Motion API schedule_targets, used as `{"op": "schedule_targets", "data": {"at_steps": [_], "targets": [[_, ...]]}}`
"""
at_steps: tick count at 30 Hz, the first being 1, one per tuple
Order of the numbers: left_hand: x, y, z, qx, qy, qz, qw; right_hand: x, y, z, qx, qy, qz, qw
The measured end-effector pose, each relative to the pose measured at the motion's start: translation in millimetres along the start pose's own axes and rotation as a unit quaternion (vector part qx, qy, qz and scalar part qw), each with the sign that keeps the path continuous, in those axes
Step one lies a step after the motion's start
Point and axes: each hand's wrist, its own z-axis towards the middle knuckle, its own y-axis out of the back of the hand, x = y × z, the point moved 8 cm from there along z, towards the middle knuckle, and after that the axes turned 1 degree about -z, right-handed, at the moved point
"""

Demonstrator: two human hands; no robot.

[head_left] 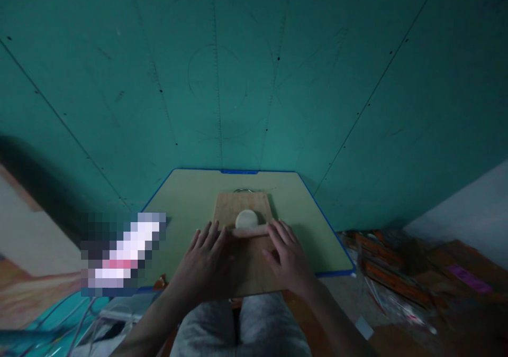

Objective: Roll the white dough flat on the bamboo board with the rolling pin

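A pale rolling pin point(251, 231) lies crosswise on a wooden cutting board point(243, 200). Just beyond it sits a round, flat, whitish piece that looks like dough point(246, 219), close to or touching the pin; I cannot tell which. My left hand point(206, 256) rests over the pin's left end, fingers stretched forward and slightly apart. Over the right end lies my right hand point(289, 254), its fingers also extended and its thumb spread toward the middle of the board. Both ends of the pin are hidden under the hands.
The board stands on a small pale table point(190, 188) with a blue edge, against a green wall point(246, 82). A pixelated bright object point(127, 251) is at the table's left. Cardboard and plastic wrapping point(397, 272) lie on the floor at right. My legs point(238, 328) are below the board.
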Motion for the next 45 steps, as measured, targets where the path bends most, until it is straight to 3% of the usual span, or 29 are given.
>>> {"op": "schedule_targets", "data": {"at_steps": [6,18,25,28,32,38,45], "targets": [[17.8,-9.3,30.8,0.0,0.054,0.001,0.999,-7.4,-8.9,26.8,-0.008,0.007,-0.01,1.0],[46.1,-19.9,90.3,0.087,0.132,0.038,0.987,-22.5,-23.1,85.3,0.04,-0.009,-0.051,0.998],[56.6,-26.4,117.1,0.113,0.167,0.051,0.978,-36.7,-36.2,116.9,0.113,-0.085,-0.088,0.986],[64.4,-31.8,124.8,0.109,0.189,0.044,0.975,-42.0,-38.6,126.1,0.111,-0.128,-0.1,0.981],[68.0,-31.7,126.4,0.053,0.19,0.049,0.979,-43.1,-38.2,128.1,0.086,-0.146,-0.102,0.98],[56.1,-25.9,111.8,-0.005,0.148,0.028,0.989,-29.4,-32.5,109.6,0.057,-0.078,-0.103,0.99],[43.1,-22.3,83.5,0.03,0.143,0.023,0.989,-12.5,-23.1,79.7,0.027,-0.042,-0.069,0.996]]}}
